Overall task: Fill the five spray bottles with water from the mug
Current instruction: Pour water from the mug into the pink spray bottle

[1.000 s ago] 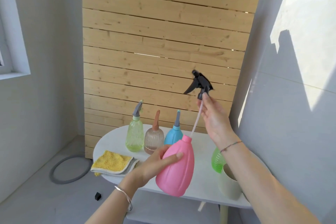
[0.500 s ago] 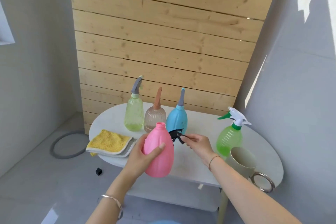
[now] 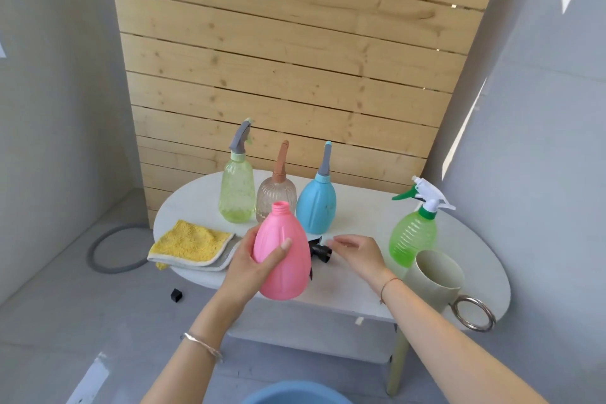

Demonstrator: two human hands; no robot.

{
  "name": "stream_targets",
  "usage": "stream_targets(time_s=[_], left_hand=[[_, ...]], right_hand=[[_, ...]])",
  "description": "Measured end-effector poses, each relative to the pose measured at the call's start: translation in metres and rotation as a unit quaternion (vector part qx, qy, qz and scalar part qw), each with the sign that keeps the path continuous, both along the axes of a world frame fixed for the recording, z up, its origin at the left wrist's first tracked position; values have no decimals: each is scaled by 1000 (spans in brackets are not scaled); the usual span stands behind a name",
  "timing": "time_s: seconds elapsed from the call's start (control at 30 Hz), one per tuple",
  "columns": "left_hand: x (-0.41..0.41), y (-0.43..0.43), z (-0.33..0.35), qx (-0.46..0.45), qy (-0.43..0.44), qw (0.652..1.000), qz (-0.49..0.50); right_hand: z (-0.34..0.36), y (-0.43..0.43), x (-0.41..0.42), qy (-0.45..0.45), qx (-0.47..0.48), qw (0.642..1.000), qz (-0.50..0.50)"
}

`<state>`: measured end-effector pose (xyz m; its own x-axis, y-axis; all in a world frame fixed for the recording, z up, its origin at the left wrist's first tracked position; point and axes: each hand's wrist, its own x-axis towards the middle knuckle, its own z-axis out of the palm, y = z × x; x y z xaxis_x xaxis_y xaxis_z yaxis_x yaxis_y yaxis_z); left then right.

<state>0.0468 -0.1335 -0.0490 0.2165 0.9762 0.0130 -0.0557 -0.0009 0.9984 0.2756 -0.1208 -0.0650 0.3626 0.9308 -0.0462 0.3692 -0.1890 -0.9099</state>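
Observation:
My left hand (image 3: 254,264) grips the pink bottle (image 3: 283,256), held upright above the table's near edge with its neck uncapped. Its black spray head (image 3: 320,251) lies on the white table (image 3: 357,216) just right of the bottle. My right hand (image 3: 355,254) hovers over the table beside that spray head, fingers relaxed and holding nothing. Three capped bottles stand at the back: pale green (image 3: 236,188), clear brown (image 3: 276,195) and blue (image 3: 316,205). A bright green bottle (image 3: 414,236) with a white trigger stands at the right, behind the beige mug (image 3: 433,279).
A yellow cloth (image 3: 191,244) lies folded on the table's left end. The mug's metal ring handle (image 3: 474,313) reaches past the table's right front edge. A blue basin rim (image 3: 295,397) shows at the bottom. A wooden slat wall (image 3: 288,52) stands behind.
My right hand carried the black spray head down from high above the pink bottle, set it on the table and let go. The left hand has kept hold of the pink bottle.

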Motion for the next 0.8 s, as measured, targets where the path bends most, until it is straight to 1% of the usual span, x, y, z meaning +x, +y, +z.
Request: stream_targets(time_s=[0.07, 0.17, 0.3, 0.37, 0.4, 0.47, 0.57, 0.7, 0.8], left_hand=[[1, -4, 1, -5, 1, 1000, -10], [5, -11, 2, -7, 3, 999, -34], [16, -30, 2, -3, 21, 997, -69], [20, -40, 0, 6, 35, 995, -88], [23, -47, 0, 11, 39, 994, -100], [27, -58, -2, 15, 43, 992, -118], [29, -76, -5, 12, 53, 989, -137], [23, -97, -20, -11, 74, 987, -143], [17, -106, -30, -22, 90, 987, -134]], right_hand=[[20, -16, 2, 0, 65, 998, -9], [44, -53, 21, -23, 168, 985, -36], [40, -117, 58, -97, 217, 952, -191], [27, -136, 77, -103, 210, 937, -261], [21, -145, 87, -98, 190, 936, -279], [8, -153, 103, -68, 126, 950, -279], [-10, -165, 114, 19, 62, 962, -264], [-19, -173, 110, 49, 54, 965, -254], [-19, -172, 104, 115, 77, 951, -275]])
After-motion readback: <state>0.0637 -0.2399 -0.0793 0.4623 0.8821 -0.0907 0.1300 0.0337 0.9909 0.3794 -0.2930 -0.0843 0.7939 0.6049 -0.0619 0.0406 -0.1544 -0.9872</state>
